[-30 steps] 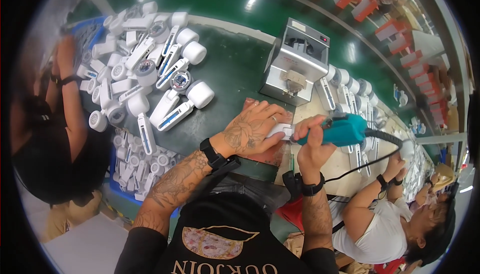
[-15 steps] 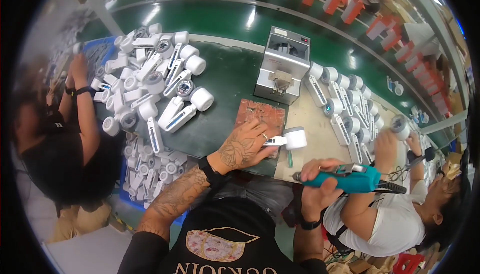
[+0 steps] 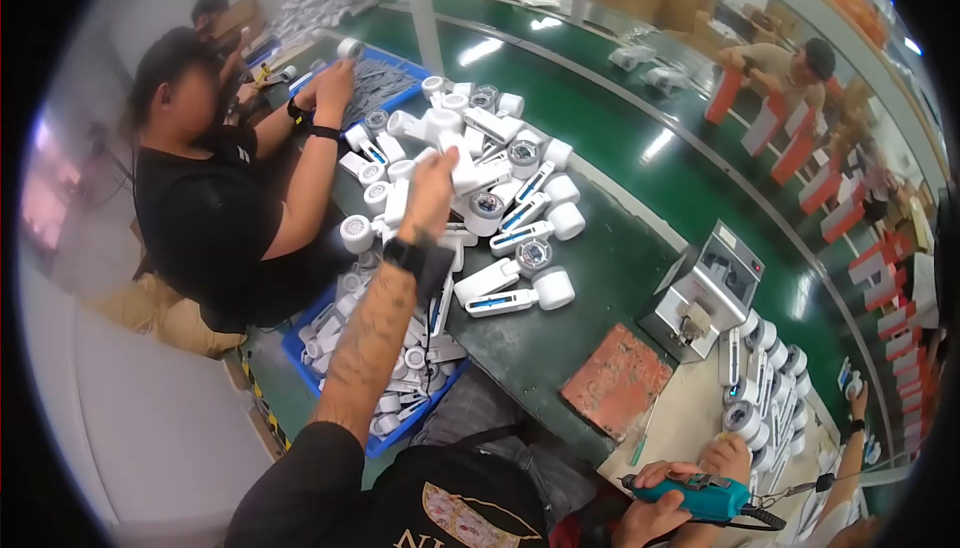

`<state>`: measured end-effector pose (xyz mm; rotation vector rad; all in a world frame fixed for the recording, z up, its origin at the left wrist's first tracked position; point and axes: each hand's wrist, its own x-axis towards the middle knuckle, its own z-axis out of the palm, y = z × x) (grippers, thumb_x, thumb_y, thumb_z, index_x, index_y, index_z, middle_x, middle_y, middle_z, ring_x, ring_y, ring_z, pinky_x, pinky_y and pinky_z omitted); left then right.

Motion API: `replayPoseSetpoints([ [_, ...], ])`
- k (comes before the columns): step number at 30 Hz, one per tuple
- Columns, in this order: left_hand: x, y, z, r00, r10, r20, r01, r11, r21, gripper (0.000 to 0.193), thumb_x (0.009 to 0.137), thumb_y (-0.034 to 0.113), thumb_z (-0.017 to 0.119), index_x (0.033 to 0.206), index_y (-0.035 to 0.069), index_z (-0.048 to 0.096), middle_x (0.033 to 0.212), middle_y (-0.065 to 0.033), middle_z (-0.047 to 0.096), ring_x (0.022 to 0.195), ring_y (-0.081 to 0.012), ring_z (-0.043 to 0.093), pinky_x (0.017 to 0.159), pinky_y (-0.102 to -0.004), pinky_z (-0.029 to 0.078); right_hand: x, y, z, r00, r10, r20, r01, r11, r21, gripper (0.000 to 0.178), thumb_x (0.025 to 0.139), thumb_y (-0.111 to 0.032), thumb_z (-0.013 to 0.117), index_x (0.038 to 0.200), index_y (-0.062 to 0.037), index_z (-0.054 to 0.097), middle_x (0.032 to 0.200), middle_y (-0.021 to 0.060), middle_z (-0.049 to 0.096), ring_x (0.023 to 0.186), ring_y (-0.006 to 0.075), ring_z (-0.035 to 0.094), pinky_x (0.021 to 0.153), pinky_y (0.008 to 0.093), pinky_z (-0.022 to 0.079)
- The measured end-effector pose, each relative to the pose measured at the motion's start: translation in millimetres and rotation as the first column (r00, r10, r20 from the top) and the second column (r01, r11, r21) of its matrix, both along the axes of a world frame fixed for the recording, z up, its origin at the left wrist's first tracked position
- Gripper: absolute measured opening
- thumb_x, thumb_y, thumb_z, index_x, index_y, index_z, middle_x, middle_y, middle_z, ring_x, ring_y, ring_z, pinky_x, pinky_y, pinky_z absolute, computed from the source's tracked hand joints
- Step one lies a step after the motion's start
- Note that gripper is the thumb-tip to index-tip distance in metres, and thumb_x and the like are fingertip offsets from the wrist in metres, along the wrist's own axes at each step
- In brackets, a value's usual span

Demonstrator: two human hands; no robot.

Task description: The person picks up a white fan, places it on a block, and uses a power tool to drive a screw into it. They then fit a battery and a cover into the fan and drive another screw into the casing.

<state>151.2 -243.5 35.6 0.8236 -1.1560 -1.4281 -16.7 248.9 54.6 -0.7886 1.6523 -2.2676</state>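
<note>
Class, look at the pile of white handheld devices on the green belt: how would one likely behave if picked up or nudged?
Each white device looks like rigid plastic, so probably stiff and fairly light. Its round head may let it roll or pivot. The left hand reaches into a loose pile; neighbours might slide.

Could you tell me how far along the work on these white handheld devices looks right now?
A row of devices stands finished-looking beside the grey machine. The left hand reaches into the unsorted pile; the right hand holds the teal screwdriver. Most of the pile remains.
</note>
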Motion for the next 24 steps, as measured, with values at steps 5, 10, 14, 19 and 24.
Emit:
replayPoseSetpoints([
  [5, -15, -102, 0, 0.953, 0.096, 0.289, -0.113, 0.993, 0.044, 0.033, 0.099, 0.025, 0.058, 0.122, 0.002, 0.062, 0.109, -0.0077, 0.068, 0.101, -0.0197, 0.063, 0.09, -0.0382, 0.05, -8, 2, -1, 0.989, 0.105, -0.109, -0.1, 0.994, 0.046, 0.065, 0.096, -0.044, 0.066, 0.137, -0.0024, 0.038, 0.096, 0.0201, 0.061, 0.064, 0.0271, 0.059, 0.068, 0.0447, 0.056],
  [10, -11, -107, -15, 0.883, 0.229, 0.41, -0.023, 0.893, -0.45, 0.036, 0.103, 0.019, 0.054, 0.133, -0.001, 0.057, 0.125, -0.0159, 0.065, 0.119, -0.0243, 0.06, 0.103, -0.0353, 0.046, -6, -2, -21, 0.987, -0.099, 0.123, 0.1, 0.995, -0.003, 0.059, 0.085, -0.045, 0.078, 0.11, 0.0026, 0.054, 0.08, 0.0117, 0.064, 0.066, 0.0214, 0.064, 0.059, 0.0322, 0.053],
  [14, -88, 126, 72, 0.825, -0.089, 0.558, 0.403, 0.784, -0.471, 0.029, 0.094, 0.012, 0.065, 0.121, 0.001, 0.064, 0.094, -0.0063, 0.068, 0.091, -0.0144, 0.063, 0.083, -0.0298, 0.05, -8, -14, 4, 0.999, -0.039, 0.03, 0.039, 0.999, 0.02, 0.063, 0.087, -0.053, 0.073, 0.11, 0.0004, 0.05, 0.075, 0.0088, 0.056, 0.067, 0.0209, 0.057, 0.061, 0.0333, 0.048],
  [19, -174, 293, 29, 0.721, -0.315, 0.617, 0.686, 0.202, -0.699, 0.021, 0.088, 0.023, 0.069, 0.08, 0.004, 0.066, 0.09, -0.0089, 0.069, 0.078, -0.0282, 0.066, 0.066, -0.0378, 0.053, -10, 11, 6, 0.998, -0.065, 0.01, 0.065, 0.998, 0.011, 0.063, 0.088, -0.054, 0.071, 0.111, 0.0004, 0.049, 0.074, 0.0085, 0.054, 0.066, 0.0209, 0.056, 0.059, 0.0318, 0.046],
  [24, -230, 399, -16, 0.563, -0.202, 0.801, 0.826, 0.158, -0.541, 0.04, 0.094, 0.046, 0.057, 0.079, 0.01, 0.066, 0.079, -0.0072, 0.062, 0.083, -0.0263, 0.062, 0.073, -0.0431, 0.042, -6, 44, 17, 0.988, -0.154, -0.021, 0.155, 0.987, 0.045, 0.065, 0.088, -0.055, 0.07, 0.111, 0.0009, 0.049, 0.073, 0.0081, 0.053, 0.064, 0.021, 0.056, 0.057, 0.0312, 0.045],
])
